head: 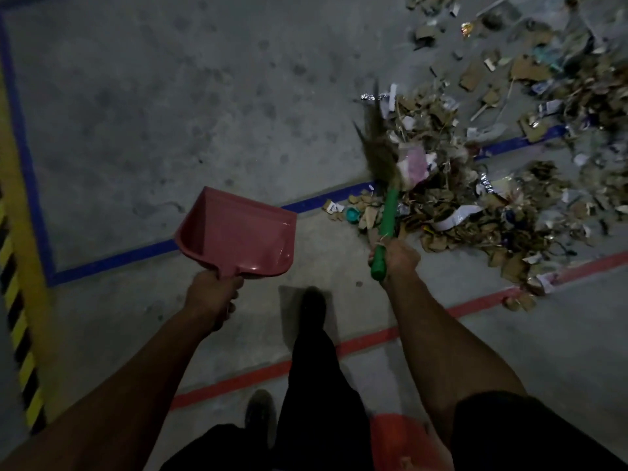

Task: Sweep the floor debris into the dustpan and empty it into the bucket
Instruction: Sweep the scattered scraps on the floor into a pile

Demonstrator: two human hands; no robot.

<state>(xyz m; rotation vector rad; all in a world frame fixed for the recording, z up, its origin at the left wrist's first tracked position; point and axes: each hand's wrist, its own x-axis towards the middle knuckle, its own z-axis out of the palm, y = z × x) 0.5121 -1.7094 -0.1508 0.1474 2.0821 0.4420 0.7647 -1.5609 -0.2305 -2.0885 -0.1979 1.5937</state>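
Risk first. We held the pink dustpan point(238, 232) off the concrete floor point(136, 113), well to the left of the debris pile point(475, 198) and empty as far as we could see. If we swept with the pan still up, scraps would pass under its lip or scatter past it toward the blue tape line point(119, 260). The pile was loose and mixed: torn cardboard, foil bits, paper strips, a small teal cap point(352, 215). We judged a hard stroke likely to fling the light foil and paper wide rather than gather them. The outlying scraps across the red tape line point(339, 348) would want a separate pass.

The orange shape at the lower edge, partly behind our right arm, was probably the bucket point(394, 436); too little of it showed to be sure. It sat close to our legs, so a step back risked knocking it.

Pose. Our left hand point(212, 294) was clenched round the dustpan handle, arm extended forward, pan mouth facing away from us. Our right hand point(396, 258) gripped the green handle of the broom point(387, 212) near its lower end, arm stretched out; the brown bristles point(377, 151) rested at the near left edge of the pile, blurred.
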